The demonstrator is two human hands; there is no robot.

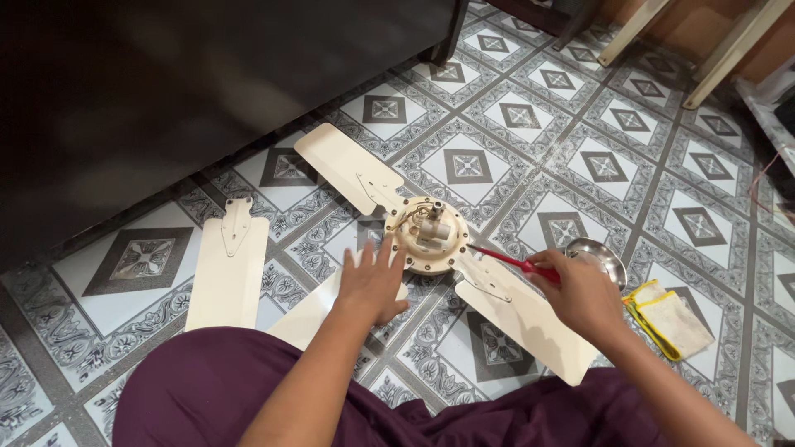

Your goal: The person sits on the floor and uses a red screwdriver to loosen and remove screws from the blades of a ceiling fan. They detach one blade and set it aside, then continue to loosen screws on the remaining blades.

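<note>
While left hand (373, 281) steadies fan motor (429, 234), right hand (580, 291) clenches screwdriver (512, 261).

Soft, even indoor light falls on the patterned floor (513, 116), with faint shadows. The dark cabinet (166, 83) at upper left is underexposed and slightly blurred. Mild glare glints on the metal bowl (600, 252).
</note>
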